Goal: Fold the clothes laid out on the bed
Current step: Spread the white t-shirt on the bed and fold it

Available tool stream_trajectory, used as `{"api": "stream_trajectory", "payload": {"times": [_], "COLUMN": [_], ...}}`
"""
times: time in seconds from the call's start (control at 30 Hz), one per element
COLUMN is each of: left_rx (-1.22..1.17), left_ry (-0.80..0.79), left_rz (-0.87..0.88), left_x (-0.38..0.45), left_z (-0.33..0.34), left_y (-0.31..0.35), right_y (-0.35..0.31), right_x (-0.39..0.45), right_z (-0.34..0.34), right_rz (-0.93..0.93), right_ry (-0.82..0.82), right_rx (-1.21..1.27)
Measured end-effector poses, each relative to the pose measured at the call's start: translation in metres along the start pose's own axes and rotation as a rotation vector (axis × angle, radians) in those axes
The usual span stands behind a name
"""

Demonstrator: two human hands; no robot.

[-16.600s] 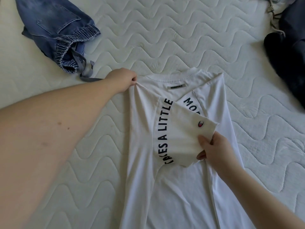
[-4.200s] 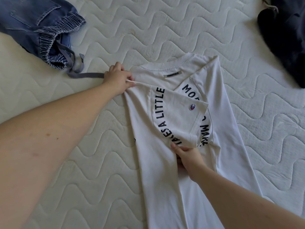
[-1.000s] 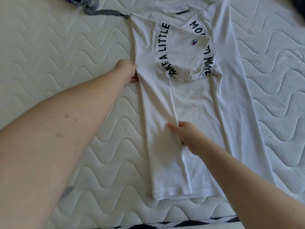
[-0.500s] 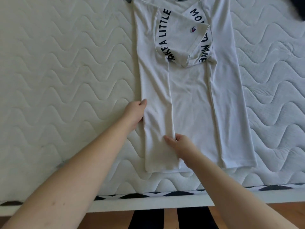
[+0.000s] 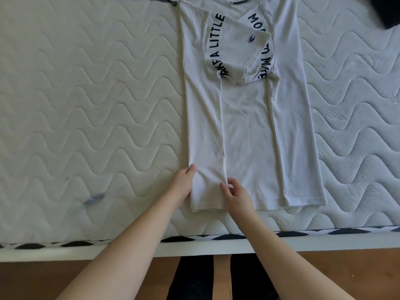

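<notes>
A white T-shirt (image 5: 249, 126) with black lettering lies lengthwise on the quilted mattress (image 5: 86, 105), its hem toward me. Both long sides are folded inward, and a sleeve lies folded over the lettering. My left hand (image 5: 183, 185) holds the outer left fold just above the hem, thumb on top and fingers hidden under the cloth. My right hand (image 5: 236, 195) pinches the inner edge of that same folded panel between thumb and fingertips.
A dark garment (image 5: 385, 14) pokes in at the top right corner. A grey drawstring end (image 5: 171, 2) lies at the top edge. The mattress's black-and-white trim (image 5: 303, 233) marks the near edge, with wooden floor (image 5: 32, 278) below. A grey stain (image 5: 93, 199) marks the mattress.
Both hands have slid down the left folded panel toward the hem. The right hand now pinches the panel's inner edge. The view has tilted down, showing the bed edge and floor.
</notes>
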State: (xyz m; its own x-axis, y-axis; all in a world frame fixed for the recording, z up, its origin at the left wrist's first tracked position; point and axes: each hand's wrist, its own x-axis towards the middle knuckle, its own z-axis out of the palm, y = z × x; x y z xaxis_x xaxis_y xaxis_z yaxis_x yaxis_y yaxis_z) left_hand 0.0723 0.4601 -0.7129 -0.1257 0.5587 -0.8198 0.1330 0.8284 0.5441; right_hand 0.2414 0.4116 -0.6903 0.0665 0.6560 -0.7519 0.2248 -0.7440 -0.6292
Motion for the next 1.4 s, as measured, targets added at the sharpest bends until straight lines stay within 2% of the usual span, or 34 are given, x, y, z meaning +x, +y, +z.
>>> {"api": "stream_trajectory", "payload": {"times": [0.13, 0.2, 0.3, 0.47, 0.53, 0.6, 0.67, 0.73, 0.8, 0.83, 0.9, 0.97, 1.03, 1.1, 1.27, 1.33, 1.4], "left_rx": [-0.034, -0.026, 0.016, 0.192, 0.267, 0.328, 0.37, 0.391, 0.415, 0.403, 0.296, 0.068, -0.131, -0.189, -0.097, -0.008, 0.116], "left_ry": [-0.014, -0.041, -0.072, -0.042, 0.02, 0.111, 0.174, 0.188, 0.183, 0.182, 0.178, 0.158, 0.14, 0.166, 0.277, 0.33, 0.318], "left_rz": [-0.019, -0.006, 0.026, 0.123, 0.129, 0.124, 0.119, 0.112, 0.103, 0.088, 0.038, -0.035, -0.091, -0.088, -0.019, 0.055, 0.17], "left_x": [-0.006, -0.012, -0.021, -0.038, -0.044, -0.048, -0.053, -0.056, -0.056, -0.056, -0.056, -0.058, -0.063, -0.066, -0.077, -0.09, -0.106], "left_z": [0.0, 0.001, 0.002, 0.011, 0.016, 0.02, 0.021, 0.021, 0.02, 0.02, 0.019, 0.02, 0.021, 0.022, 0.028, 0.029, 0.03], "left_y": [-0.008, -0.011, -0.015, -0.026, -0.03, -0.036, -0.042, -0.047, -0.049, -0.051, -0.052, -0.053, -0.054, -0.057, -0.055, -0.049, -0.04], "right_y": [0.003, 0.003, 0.009, 0.01, 0.008, 0.007, 0.008, 0.011, 0.016, 0.019, 0.024, 0.026, 0.026, 0.027, 0.031, 0.033, 0.031], "right_x": [-0.001, -0.003, -0.003, -0.015, -0.018, -0.019, -0.021, -0.02, -0.012, -0.008, 0.001, 0.006, 0.006, 0.006, -0.009, -0.024, -0.039], "right_z": [0.001, -0.002, -0.009, -0.02, -0.028, -0.044, -0.07, -0.104, -0.143, -0.162, -0.191, -0.205, -0.21, -0.212, -0.213, -0.213, -0.217], "right_rz": [0.122, 0.167, 0.066, -0.08, -0.099, -0.123, -0.23, -0.301, -0.143, -0.021, 0.152, 0.205, 0.217, 0.205, 0.15, 0.093, -0.008], "right_ry": [-0.208, -0.224, -0.134, 0.028, 0.043, 0.089, 0.246, 0.487, 0.638, 0.636, 0.515, 0.382, 0.282, 0.232, 0.229, 0.323, 0.398], "right_rx": [0.224, 0.209, -0.116, -0.47, -0.642, -0.71, -0.679, -0.657, -0.606, -0.55, -0.374, -0.286, -0.383, -0.404, -0.046, -0.037, -0.078]}}
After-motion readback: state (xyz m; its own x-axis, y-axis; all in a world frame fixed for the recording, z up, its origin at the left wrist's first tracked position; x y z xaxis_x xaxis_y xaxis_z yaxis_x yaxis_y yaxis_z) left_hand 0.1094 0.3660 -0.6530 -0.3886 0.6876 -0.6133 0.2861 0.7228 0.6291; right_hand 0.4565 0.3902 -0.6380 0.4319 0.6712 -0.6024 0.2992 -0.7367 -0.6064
